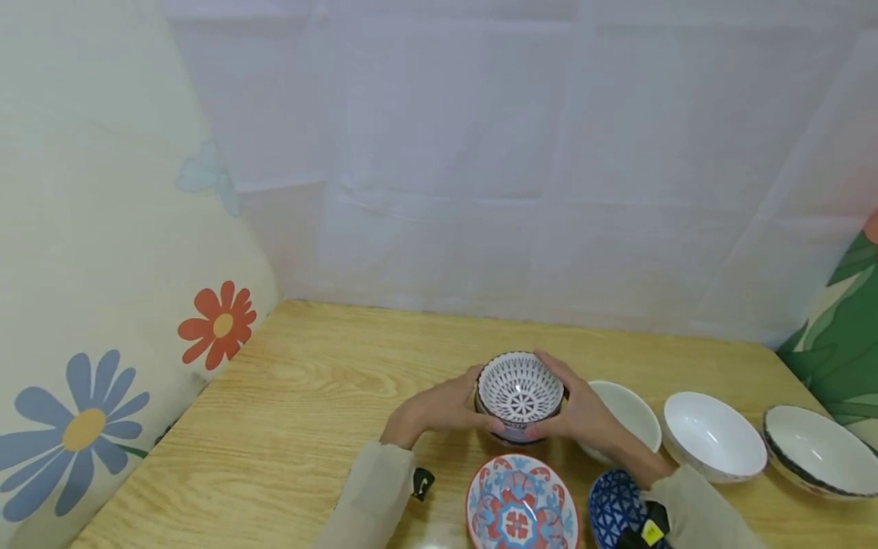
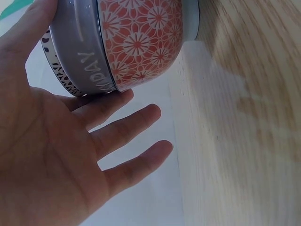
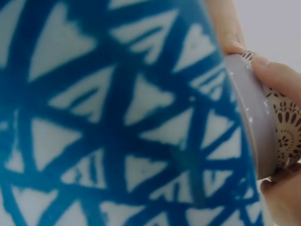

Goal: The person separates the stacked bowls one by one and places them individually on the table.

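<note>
My left hand [image 1: 446, 404] and right hand [image 1: 579, 408] hold opposite sides of a small stack of bowls. Topmost is a patterned bowl [image 1: 521, 389], white inside with dark petal marks. In the left wrist view a grey band with white lettering [image 2: 82, 42] sits above a red bowl with white flowers [image 2: 141, 42], whose base is at the wooden table. The left thumb lies along the grey part; the other fingers extend beside and under it. In the right wrist view, fingers pinch the patterned part [image 3: 284, 127] above the grey side [image 3: 254, 113].
A red-and-blue floral bowl [image 1: 517, 503] stands in front of the stack. A blue triangle-patterned bowl [image 1: 610, 503] lies under the right forearm. Rightward stand a cream bowl [image 1: 627, 415], a white bowl [image 1: 713, 435] and a dark-rimmed bowl [image 1: 819, 450] on the wooden table [image 1: 274, 427].
</note>
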Demonstrator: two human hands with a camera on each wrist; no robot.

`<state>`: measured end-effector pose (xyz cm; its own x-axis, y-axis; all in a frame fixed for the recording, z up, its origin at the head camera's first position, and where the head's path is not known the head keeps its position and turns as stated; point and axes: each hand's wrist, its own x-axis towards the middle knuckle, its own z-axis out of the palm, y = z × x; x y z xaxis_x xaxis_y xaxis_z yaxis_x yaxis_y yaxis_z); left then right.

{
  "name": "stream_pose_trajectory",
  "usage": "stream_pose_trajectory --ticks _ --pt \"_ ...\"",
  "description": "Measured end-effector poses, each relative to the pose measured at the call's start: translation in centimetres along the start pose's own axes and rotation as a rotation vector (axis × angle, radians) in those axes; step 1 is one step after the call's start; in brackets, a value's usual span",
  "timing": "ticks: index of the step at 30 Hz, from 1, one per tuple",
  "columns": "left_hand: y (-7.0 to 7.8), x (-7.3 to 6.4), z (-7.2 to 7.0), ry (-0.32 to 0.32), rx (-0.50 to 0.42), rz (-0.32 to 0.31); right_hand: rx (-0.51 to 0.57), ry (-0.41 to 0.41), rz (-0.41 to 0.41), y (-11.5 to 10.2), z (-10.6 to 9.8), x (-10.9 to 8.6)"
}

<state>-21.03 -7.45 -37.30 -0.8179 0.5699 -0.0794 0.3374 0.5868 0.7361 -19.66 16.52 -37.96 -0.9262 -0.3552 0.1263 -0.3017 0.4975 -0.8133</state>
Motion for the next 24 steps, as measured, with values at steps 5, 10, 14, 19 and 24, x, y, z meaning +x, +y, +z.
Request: stream_pose_trajectory --ticks 5,10,14,19,24 --pt "0.2 0.2 0.2 -0.006 -0.007 -0.013 -0.009 0.042 -0.010 0.0 -0.3 -0.2" --pt "0.4 0.5 0.3 -0.002 0.001 -0.029 0.032 0.058 -0.024 0.0 -0.7 -0.4" --pt "0.4 0.5 0.4 0.003 0.013 -0.042 0.081 0.071 -0.040 -0.2 -1.1 -0.7" --pt "0.2 0.2 0.2 0.021 0.051 -0.058 0.129 0.081 -0.056 -0.6 -1.2 -1.0" --pt "0.0 0.0 0.0 0.020 0.060 -0.051 0.183 0.094 -0.036 -1.1 -1.5 -1.6"
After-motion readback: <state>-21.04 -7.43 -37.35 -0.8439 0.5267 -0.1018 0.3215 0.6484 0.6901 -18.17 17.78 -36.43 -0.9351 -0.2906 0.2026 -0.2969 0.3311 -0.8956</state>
